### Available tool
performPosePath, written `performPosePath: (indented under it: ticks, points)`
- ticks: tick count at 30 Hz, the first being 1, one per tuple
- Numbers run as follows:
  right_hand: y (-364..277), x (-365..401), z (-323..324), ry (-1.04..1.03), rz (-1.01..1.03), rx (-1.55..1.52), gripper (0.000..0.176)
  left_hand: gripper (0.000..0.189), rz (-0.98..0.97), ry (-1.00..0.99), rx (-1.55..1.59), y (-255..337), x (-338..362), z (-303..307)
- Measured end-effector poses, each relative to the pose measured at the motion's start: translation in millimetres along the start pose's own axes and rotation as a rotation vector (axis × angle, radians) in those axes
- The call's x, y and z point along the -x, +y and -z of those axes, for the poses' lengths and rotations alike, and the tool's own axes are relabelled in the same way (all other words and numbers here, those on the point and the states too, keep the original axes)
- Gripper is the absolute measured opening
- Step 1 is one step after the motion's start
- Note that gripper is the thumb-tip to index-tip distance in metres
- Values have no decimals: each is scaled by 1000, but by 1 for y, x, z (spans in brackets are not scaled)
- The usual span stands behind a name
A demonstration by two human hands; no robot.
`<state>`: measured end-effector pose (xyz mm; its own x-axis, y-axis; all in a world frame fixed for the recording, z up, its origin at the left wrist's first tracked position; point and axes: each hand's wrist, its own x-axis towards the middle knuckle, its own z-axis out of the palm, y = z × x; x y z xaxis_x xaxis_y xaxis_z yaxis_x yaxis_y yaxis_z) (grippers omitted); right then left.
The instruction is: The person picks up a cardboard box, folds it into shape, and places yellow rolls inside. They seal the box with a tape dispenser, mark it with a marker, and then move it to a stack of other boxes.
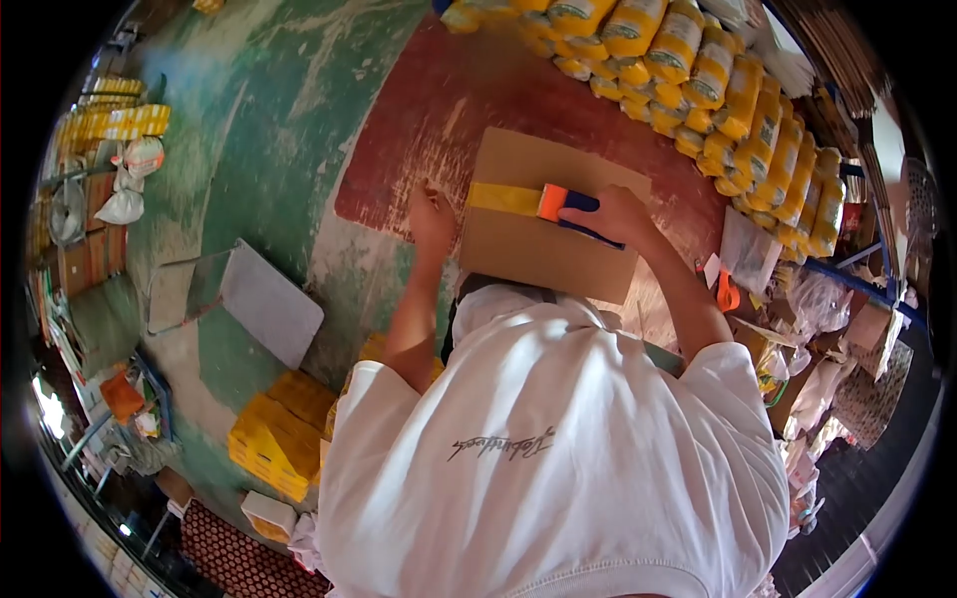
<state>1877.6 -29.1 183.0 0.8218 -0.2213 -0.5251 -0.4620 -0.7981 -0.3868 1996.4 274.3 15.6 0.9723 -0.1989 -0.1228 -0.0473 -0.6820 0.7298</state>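
One worn floor (pixel 289 130), painted green and red, carries the whole scene. Against it, at the bottom of the view, is the person's white shirt (pixel 558 458), with both bare arms reaching forward. A long bank of yellow packets (pixel 738 110) runs along the upper right, well apart from the work. The cardboard box (pixel 538 249) lies flat on the red patch just in front of the person, between the two hands. A strip of yellow tape (pixel 503 197) runs from the box's left edge to about the middle of its top. Judged from this, the work in hand is laying tape over the top, with roughly half the width covered. Carrying the strip to the right edge would call for steady downward pressure and a straight pull. The left hand (pixel 433 217) rests against the box's left edge beside the start of the tape; how far its fingers are spread cannot be told. The right hand (pixel 616 214) is closed over the orange and blue tape dispenser (pixel 558 202), which is pressed to the box at the strip's leading end.
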Motion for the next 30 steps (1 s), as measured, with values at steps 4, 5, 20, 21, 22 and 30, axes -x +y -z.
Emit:
performPosePath:
  ticks: [4,5,20,21,22,30]
  points:
    - [-5,-1,7,-98,-100,-29,74,68,-372,-97,-27,82,44,31]
    - [-1,-3,3,-123,-112,-39,74,71,-466,-169,-43,93,52,30]
    - [47,35,23,45,225,-223,67,98,-657,-150,-334,103,57,9]
    - [52,43,26,6,187,-200,66,98,-646,-159,-340,104,59,9]
    - [57,52,32,-34,148,-179,65,98,-634,-169,-347,105,60,9]
    - [104,93,51,-161,-53,-291,50,98,-655,-208,-378,110,59,7]
